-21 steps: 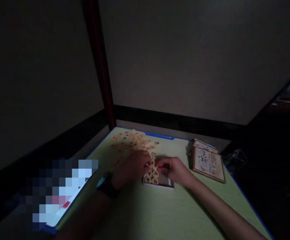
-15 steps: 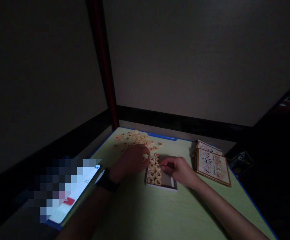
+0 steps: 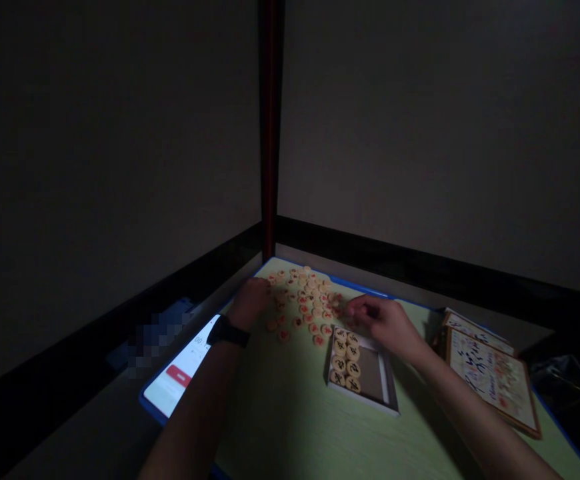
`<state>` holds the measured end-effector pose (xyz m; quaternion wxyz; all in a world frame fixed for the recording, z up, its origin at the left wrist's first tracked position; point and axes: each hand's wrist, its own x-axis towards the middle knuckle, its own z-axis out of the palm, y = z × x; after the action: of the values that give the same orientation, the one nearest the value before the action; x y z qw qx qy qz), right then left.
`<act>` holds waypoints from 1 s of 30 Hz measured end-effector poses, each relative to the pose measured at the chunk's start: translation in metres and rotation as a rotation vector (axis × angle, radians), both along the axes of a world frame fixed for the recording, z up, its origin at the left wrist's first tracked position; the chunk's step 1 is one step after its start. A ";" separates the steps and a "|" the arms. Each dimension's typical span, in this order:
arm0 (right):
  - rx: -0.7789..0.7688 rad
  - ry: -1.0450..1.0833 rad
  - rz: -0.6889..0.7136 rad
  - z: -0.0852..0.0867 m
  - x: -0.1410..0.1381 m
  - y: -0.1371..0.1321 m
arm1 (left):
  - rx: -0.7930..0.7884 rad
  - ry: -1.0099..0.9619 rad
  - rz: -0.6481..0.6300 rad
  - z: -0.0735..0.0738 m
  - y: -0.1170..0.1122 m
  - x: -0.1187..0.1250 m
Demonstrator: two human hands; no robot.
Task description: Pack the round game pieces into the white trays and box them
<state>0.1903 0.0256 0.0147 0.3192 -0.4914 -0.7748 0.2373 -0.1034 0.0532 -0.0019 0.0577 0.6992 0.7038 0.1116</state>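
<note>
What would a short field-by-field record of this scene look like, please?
setting: dim corner, green table with a blue edge
left hand: on the left edge of the loose pieces; black watch on the wrist
right hand: over the box's far end, fingertips at the pile's right edge
grip: too dark to tell whether either hand holds a piece
box: shallow; packed pieces in two columns on its left side, the rest bare
other: lit phone at the table's left edge; printed board to the right
</note>
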 end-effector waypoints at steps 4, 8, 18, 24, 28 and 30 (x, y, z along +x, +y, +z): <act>0.051 -0.341 0.144 0.012 -0.054 0.030 | -0.022 -0.016 -0.032 0.000 0.000 0.000; 0.091 -0.575 0.174 0.010 -0.103 0.046 | -0.020 -0.020 -0.038 -0.004 0.001 -0.001; 0.061 -0.739 0.197 -0.004 -0.135 0.057 | -0.014 0.011 -0.031 -0.018 0.007 0.000; 0.058 -0.685 0.126 0.006 -0.128 0.058 | 0.031 0.036 -0.074 -0.019 0.002 0.001; 0.049 -0.580 0.040 0.013 -0.109 0.071 | 0.054 0.024 -0.068 -0.017 0.002 0.001; 0.041 -0.524 0.018 0.014 -0.098 0.077 | 0.068 0.015 -0.067 -0.015 0.004 0.001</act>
<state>0.0922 0.1021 0.0285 0.1153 -0.5226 -0.8400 0.0890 -0.1020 0.0572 -0.0172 0.0324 0.7248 0.6761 0.1283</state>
